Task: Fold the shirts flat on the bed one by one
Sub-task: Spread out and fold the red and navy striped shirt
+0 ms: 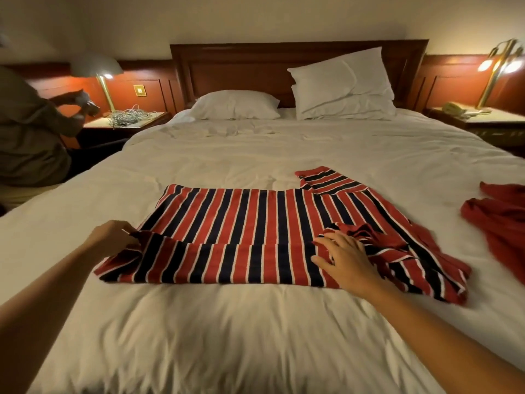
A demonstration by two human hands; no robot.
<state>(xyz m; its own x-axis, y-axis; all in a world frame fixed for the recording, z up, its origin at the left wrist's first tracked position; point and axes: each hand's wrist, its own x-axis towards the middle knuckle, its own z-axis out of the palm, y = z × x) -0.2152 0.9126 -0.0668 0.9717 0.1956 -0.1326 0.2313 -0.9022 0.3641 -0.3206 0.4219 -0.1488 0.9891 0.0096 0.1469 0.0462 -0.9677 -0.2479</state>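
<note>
So the striped shirt [255, 223] lies spread across the middle of the bed [227, 336], stripes running 12 to 6. Its near strip is folded over on top of itself, one sleeve sticks out flat toward 1 o'clock, and the end at 4 o'clock is bunched and rumpled.

Room-wise there's plenty: bare white duvet all the way from the shirt's near edge down to 6 o'clock, and another wide stretch toward 12 up to the two pillows [341, 86] against the headboard [241, 66]. At 3 o'clock a plain red shirt [500, 220] sits crumpled, well apart from the striped one and close to the frame's edge. At 9 to 10 o'clock the bed's side edge drops off, and another person [31, 132] is just beside it by the nightstand [127, 122], which has a lamp [99, 69] and a tangle of cables [130, 113] on it.

Hands: the left hand [113, 237] is at the shirt's 9 o'clock end, fingers curled in, pinching the folded edge. The right hand [343, 257] is at roughly 4 o'clock, fingers spread and resting flat on the cloth right by the bunched part, not gripping.
</note>
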